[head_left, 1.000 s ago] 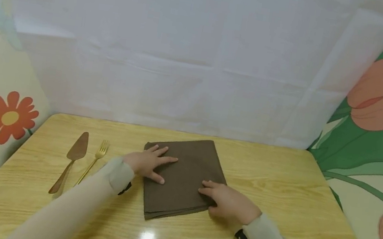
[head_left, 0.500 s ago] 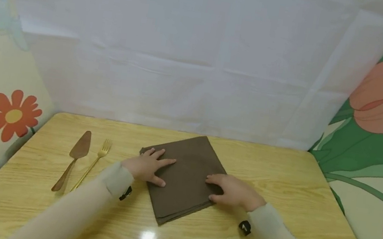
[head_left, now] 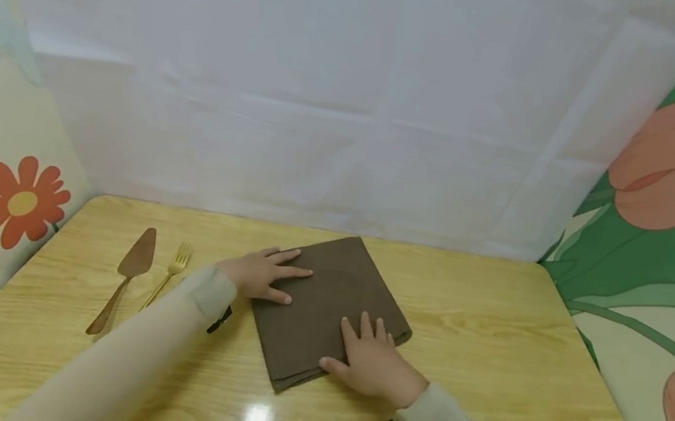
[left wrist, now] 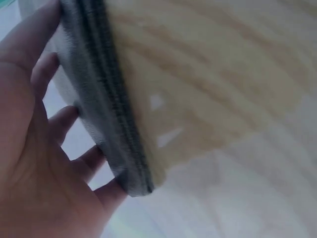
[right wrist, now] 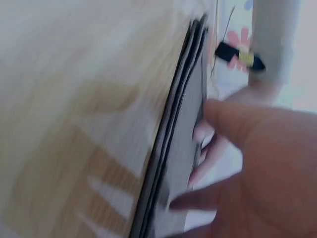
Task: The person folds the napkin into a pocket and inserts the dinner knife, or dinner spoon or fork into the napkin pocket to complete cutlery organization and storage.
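A dark brown folded cloth (head_left: 328,293) lies turned at an angle on the wooden table (head_left: 478,319). My left hand (head_left: 256,275) rests on its left side with the fingers spread. On the near right part, my right hand (head_left: 377,362) lies with straight, parted fingers, its thumb by the near edge. Stacked layers of the cloth (left wrist: 101,94) show along the edge in the left wrist view, where the left fingertips meet its far side. The right wrist view also shows layered edges of the cloth (right wrist: 171,134), with the right fingers over its top face.
Left of the cloth lie a copper-coloured cake server (head_left: 138,255) and a gold fork (head_left: 179,261), its handle partly behind the left sleeve. A white sheet (head_left: 329,93) hangs behind the table. Flower-patterned panels (head_left: 660,288) stand on both sides.
The cloth has turned on the table, its far corner shifting left. My right hand has moved toward the near edge and spread its fingers; the left hand shifted slightly.
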`<action>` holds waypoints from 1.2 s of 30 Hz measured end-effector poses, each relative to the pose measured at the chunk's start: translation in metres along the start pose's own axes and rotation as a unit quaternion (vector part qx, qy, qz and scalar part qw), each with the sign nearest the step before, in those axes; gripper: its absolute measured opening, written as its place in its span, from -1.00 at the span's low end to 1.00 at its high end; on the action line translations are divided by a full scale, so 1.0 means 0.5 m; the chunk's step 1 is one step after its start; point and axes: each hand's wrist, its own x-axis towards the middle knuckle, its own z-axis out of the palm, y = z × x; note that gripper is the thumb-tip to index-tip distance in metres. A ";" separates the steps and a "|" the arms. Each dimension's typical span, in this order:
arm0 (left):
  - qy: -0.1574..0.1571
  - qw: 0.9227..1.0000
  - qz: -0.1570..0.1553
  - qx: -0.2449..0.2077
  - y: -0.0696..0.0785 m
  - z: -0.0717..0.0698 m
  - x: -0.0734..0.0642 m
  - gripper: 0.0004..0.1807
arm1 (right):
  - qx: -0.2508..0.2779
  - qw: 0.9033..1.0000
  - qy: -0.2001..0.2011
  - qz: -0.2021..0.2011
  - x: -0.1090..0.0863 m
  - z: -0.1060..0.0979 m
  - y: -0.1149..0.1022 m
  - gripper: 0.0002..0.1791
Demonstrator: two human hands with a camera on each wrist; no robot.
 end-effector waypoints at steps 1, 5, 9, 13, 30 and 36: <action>-0.006 1.000 -0.009 0.002 0.004 -0.004 0.001 -0.27 | 0.001 1.000 0.005 0.010 0.000 0.002 -0.008 -0.03; -0.025 0.999 -0.045 0.009 0.020 -0.011 0.003 -0.25 | 0.000 1.000 0.022 0.023 -0.002 0.010 -0.034 0.08; -0.031 0.997 -0.068 0.016 0.030 -0.008 0.003 -0.24 | 0.003 1.000 0.015 0.010 0.000 0.017 -0.068 0.11; -0.030 0.996 -0.086 0.010 0.046 -0.007 -0.004 -0.24 | 0.003 1.000 0.007 -0.002 0.002 0.023 -0.102 0.12; -0.014 0.987 -0.162 0.005 0.138 0.024 -0.060 -0.18 | -0.056 0.996 -0.026 -0.072 0.020 -0.004 0.001 0.11; 0.002 0.983 -0.183 -0.022 0.178 0.040 -0.079 -0.16 | -0.041 0.993 -0.034 -0.105 0.033 -0.037 0.065 0.02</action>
